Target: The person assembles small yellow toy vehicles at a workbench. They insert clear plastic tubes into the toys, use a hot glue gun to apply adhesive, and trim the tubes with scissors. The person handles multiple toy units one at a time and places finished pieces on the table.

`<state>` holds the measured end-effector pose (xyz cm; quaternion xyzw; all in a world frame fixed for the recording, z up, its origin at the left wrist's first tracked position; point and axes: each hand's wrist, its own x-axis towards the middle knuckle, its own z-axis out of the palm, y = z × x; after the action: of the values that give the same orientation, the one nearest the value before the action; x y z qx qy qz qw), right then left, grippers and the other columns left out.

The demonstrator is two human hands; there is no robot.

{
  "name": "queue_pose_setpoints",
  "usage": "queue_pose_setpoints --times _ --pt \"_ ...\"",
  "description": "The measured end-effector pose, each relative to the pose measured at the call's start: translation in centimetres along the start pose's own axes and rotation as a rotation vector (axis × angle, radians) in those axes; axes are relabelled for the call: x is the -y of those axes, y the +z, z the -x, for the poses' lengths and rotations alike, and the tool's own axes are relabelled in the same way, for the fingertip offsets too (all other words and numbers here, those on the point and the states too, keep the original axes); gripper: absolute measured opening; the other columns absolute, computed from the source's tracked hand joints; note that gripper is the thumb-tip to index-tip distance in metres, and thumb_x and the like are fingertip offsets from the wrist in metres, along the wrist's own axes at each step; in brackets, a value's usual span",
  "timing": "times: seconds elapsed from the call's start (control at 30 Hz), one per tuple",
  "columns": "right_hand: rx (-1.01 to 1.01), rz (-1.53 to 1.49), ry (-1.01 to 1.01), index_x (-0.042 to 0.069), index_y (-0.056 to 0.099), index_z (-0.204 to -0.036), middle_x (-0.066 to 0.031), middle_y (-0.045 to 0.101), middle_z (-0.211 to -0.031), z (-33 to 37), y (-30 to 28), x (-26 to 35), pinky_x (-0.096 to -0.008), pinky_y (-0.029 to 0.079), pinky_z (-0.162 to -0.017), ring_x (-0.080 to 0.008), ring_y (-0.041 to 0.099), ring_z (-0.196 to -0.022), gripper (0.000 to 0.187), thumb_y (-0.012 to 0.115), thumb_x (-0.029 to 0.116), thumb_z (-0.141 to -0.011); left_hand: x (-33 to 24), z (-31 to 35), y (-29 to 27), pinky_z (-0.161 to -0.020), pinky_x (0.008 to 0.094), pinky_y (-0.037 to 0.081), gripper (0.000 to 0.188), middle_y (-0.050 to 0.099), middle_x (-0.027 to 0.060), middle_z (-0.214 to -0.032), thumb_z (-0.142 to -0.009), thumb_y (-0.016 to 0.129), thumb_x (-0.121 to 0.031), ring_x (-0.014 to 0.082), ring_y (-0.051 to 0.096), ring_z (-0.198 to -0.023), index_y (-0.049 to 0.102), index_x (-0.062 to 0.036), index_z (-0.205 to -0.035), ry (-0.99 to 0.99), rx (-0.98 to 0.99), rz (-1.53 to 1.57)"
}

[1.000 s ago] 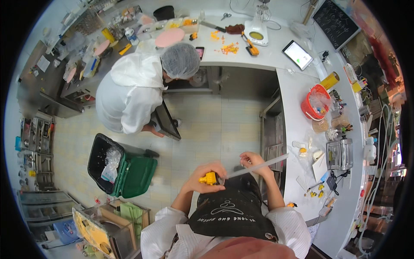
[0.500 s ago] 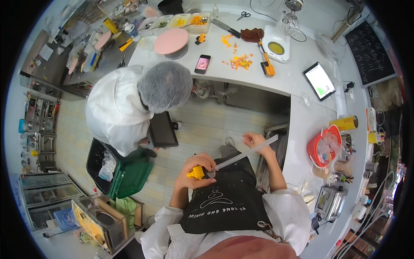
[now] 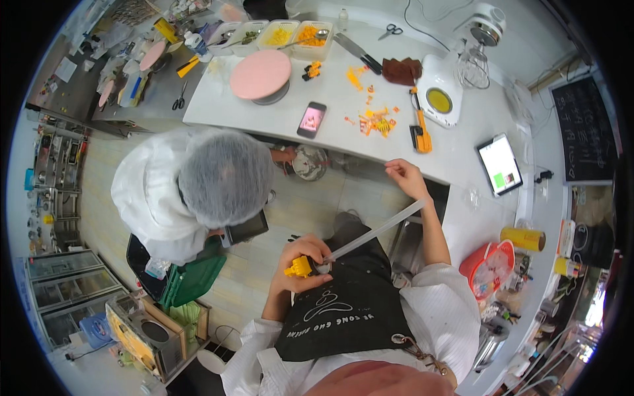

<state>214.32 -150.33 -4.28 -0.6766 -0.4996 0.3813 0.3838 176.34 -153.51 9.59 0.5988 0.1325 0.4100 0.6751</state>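
Observation:
My left hand (image 3: 300, 261) is closed around a small yellow-and-black toy vehicle piece (image 3: 298, 266), held in front of my black apron. From the same grip a long clear plastic tube (image 3: 376, 231) slants up to the right, its far end by my right forearm. Whether tube and toy piece are joined is hidden by my fingers. My right hand (image 3: 405, 177) reaches to the table's front edge, fingers loosely extended, with nothing visible in them. Beyond it lie a yellow-and-black toy digger arm (image 3: 421, 132) and a scatter of small orange and yellow pieces (image 3: 378, 123).
On the white table (image 3: 264, 119) are a phone (image 3: 312, 119), a pink turntable (image 3: 261, 74), a knife (image 3: 357, 53), a brown cloth (image 3: 401, 70) and a stand mixer (image 3: 485, 30). A tablet (image 3: 499, 165) and red basket (image 3: 487, 269) stand right. A co-worker (image 3: 165, 191) bends at left beside a green bin (image 3: 198, 277).
My right hand has moved up and forward to the table edge. My left hand keeps the toy piece and tube. The co-worker has shifted left and extends a hand under the table.

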Motion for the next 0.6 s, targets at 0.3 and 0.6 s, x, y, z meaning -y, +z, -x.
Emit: queue_pose_setpoints --times 0.3,0.6 --pt "-0.300 0.161 -0.249 0.005 0.067 -0.109 -0.0140 0.071 -0.095 -33.5 -5.6 -5.6 -0.0366 0.056 -0.080 -0.0272 0.070 -0.087 0.021 0.063 0.008 -0.088 6.5 -13.1 -1.4 -0.065 0.0320 0.055 0.044 0.061 0.0166 -0.093 -0.068 0.084 0.003 0.0234 0.067 -0.074 0.054 -0.0078 -0.098 -0.041 -0.275 0.016" --pt "-0.330 0.687 0.080 0.006 0.052 -0.133 -0.0220 0.057 -0.129 -60.7 -10.7 -12.3 -0.0483 0.050 -0.097 -0.0417 0.058 -0.116 0.049 0.056 0.007 -0.084 11.8 -24.2 -0.8 -0.068 0.0337 0.057 0.044 0.061 0.0173 -0.096 -0.069 0.083 0.005 0.0237 0.067 -0.078 0.055 -0.0072 -0.101 -0.108 -0.578 0.055"
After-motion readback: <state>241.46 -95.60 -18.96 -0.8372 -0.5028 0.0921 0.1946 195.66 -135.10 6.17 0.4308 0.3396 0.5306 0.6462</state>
